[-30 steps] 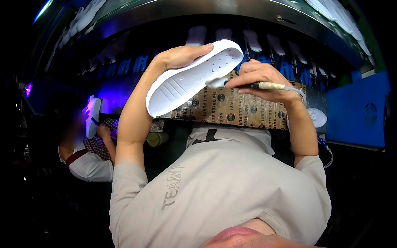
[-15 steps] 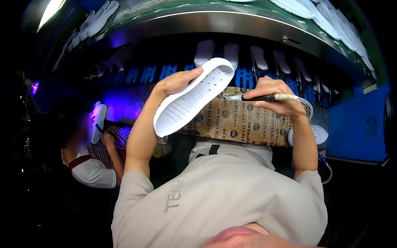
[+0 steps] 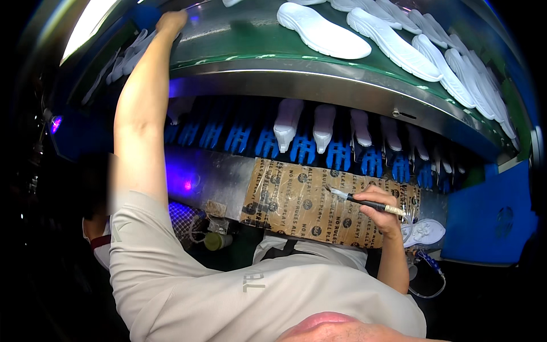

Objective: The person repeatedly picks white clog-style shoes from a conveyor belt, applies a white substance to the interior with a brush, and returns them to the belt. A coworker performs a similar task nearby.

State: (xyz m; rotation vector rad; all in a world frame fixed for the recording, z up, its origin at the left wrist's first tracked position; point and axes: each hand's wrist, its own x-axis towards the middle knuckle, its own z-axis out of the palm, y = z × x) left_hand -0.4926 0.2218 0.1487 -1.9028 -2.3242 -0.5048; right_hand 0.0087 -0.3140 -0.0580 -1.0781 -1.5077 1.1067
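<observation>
My left arm is stretched up to the far left, with my left hand (image 3: 172,23) over the green conveyor belt (image 3: 228,43) near some white shoe soles (image 3: 130,57). Its fingers are too small and turned away to show whether they hold anything. My right hand (image 3: 380,210) grips a black-handled brush (image 3: 367,203), its pale bristles pointing left. A thin tube trails from the brush's back end. Below the bristles lies a board wrapped in printed brown paper and clear film (image 3: 302,214).
Several white soles (image 3: 325,33) lie on the belt at the upper right. Beneath its metal edge, shoe lasts (image 3: 288,122) hang by blue racks (image 3: 337,154). A white sole-like piece (image 3: 424,232) sits right of the board, a blue panel (image 3: 487,216) beyond. A co-worker is partly hidden at left.
The white sole that my left hand held in front of me is gone from there, and that hand has swung up to the belt at far left. My right hand with the brush is lower.
</observation>
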